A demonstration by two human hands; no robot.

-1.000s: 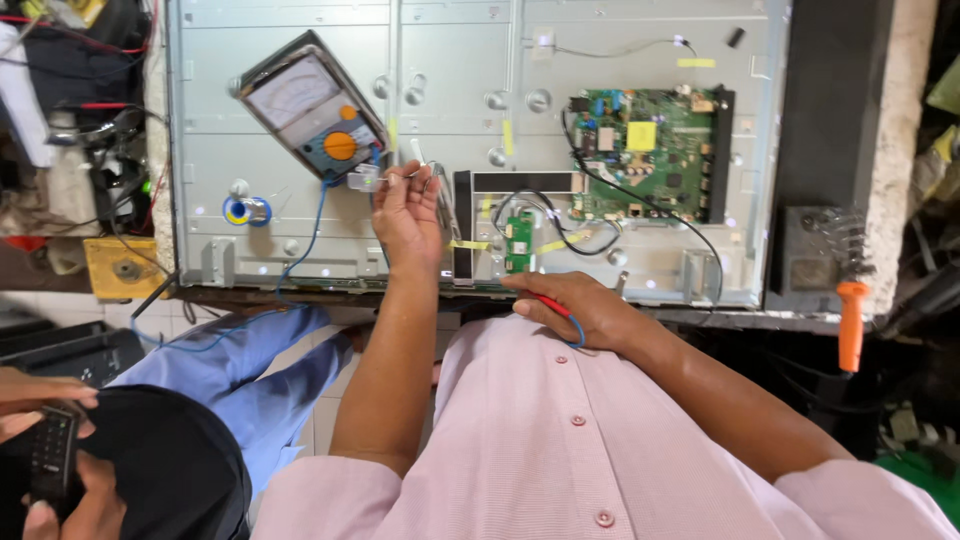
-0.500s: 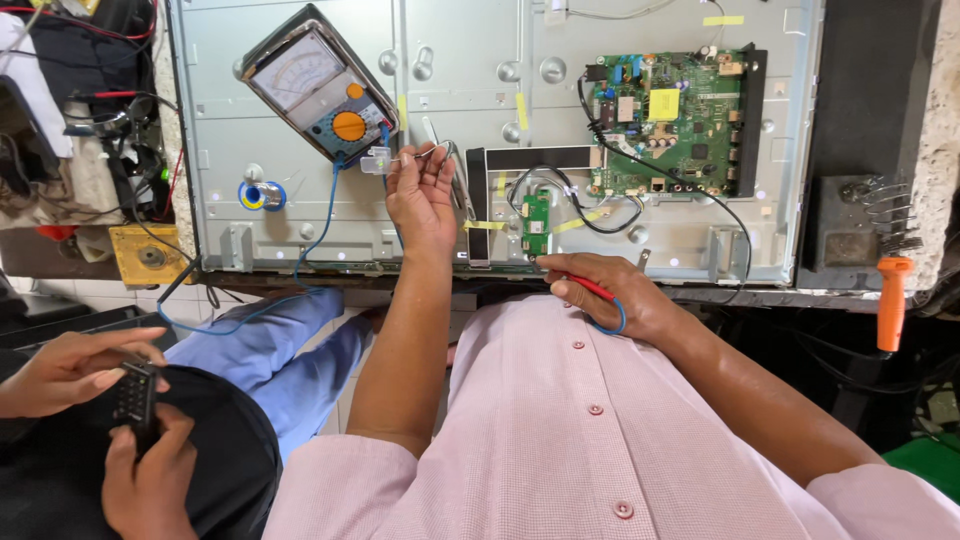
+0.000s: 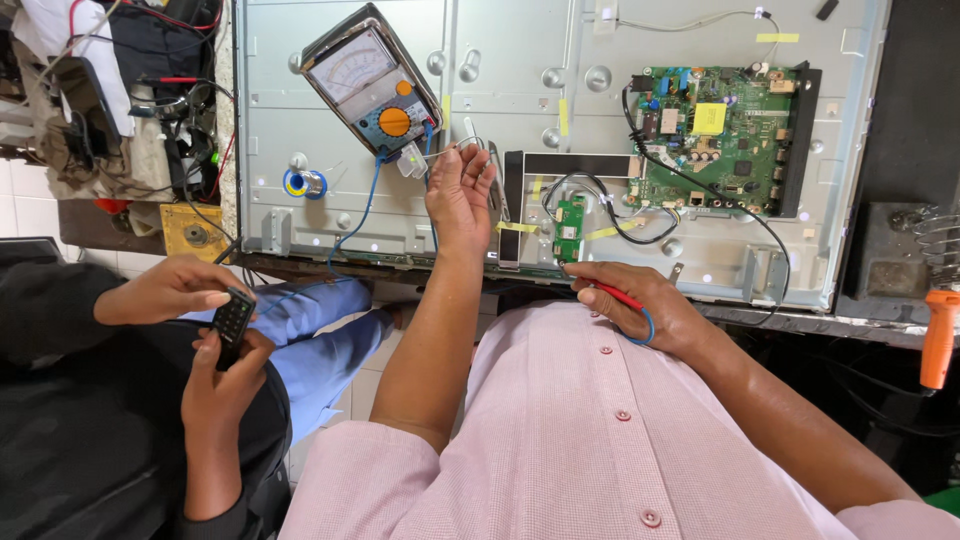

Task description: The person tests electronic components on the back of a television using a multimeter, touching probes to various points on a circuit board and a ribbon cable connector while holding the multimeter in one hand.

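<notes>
My left hand (image 3: 458, 195) is raised over the grey metal back panel (image 3: 520, 60) of a flat screen, pinching a thin white wire (image 3: 447, 150) just below an analog multimeter (image 3: 372, 92). My right hand (image 3: 640, 310) rests at the panel's near edge and grips a red test probe (image 3: 612, 293) whose tip points toward a small green board (image 3: 570, 228). A blue lead (image 3: 362, 205) runs from the meter down over the panel. A larger green main board (image 3: 718, 138) sits on the right of the panel.
Another person sits at my left in dark clothes, their hands (image 3: 215, 330) around a small black remote. Tangled cables and gear (image 3: 120, 90) fill the left bench. An orange-handled tool (image 3: 940, 335) stands at the far right. A blue solder spool (image 3: 305, 183) lies on the panel.
The view has shifted so the panel sits lower and left. My left hand stays at the wire. The other person's hands with the remote have come further into view.
</notes>
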